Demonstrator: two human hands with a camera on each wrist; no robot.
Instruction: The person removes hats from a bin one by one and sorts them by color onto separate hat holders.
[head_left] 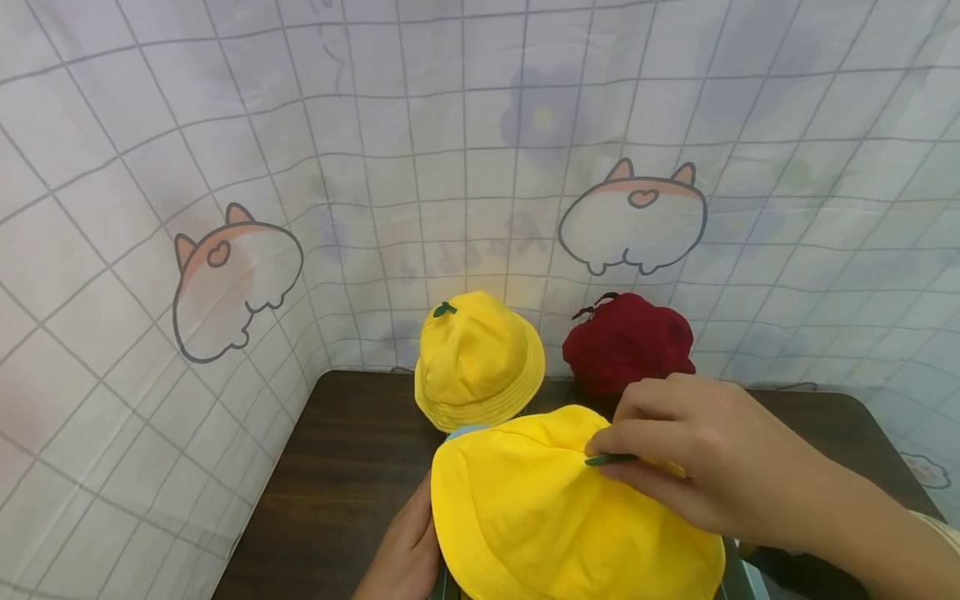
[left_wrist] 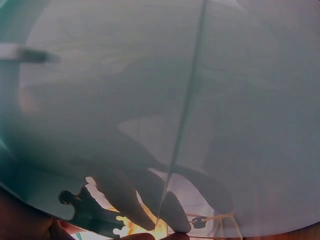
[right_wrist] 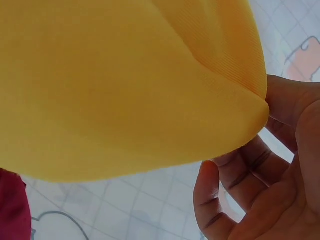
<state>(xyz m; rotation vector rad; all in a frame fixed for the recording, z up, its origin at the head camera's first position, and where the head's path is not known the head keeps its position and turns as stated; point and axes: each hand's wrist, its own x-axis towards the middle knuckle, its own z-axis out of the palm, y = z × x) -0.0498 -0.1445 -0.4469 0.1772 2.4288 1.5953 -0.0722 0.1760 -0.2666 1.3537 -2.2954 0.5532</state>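
My right hand (head_left: pixel 697 454) pinches the top of a wide-brimmed yellow hat (head_left: pixel 540 517), beside its small green leaf tab (head_left: pixel 609 459). In the right wrist view, the fingers (right_wrist: pixel 250 170) grip a peak of the yellow cloth (right_wrist: pixel 125 100). At the hat's left side is my left hand (head_left: pixel 408 542), its fingertips hidden beneath the brim. A smooth, shiny greenish surface (left_wrist: pixel 125 90) fills most of the left wrist view, with a hand's dark shape on it; what object it belongs to is unclear. A dark green edge (head_left: pixel 735 575) shows below the hat on the right.
Behind the held hat stands a smaller-looking yellow hat (head_left: pixel 476 358) with a green leaf tab. To its right sits a dark red hat (head_left: pixel 630 342) with a thin dark strap. Both are on a dark wooden table (head_left: pixel 322 475), against a grid-patterned cloth (head_left: pixel 465 167).
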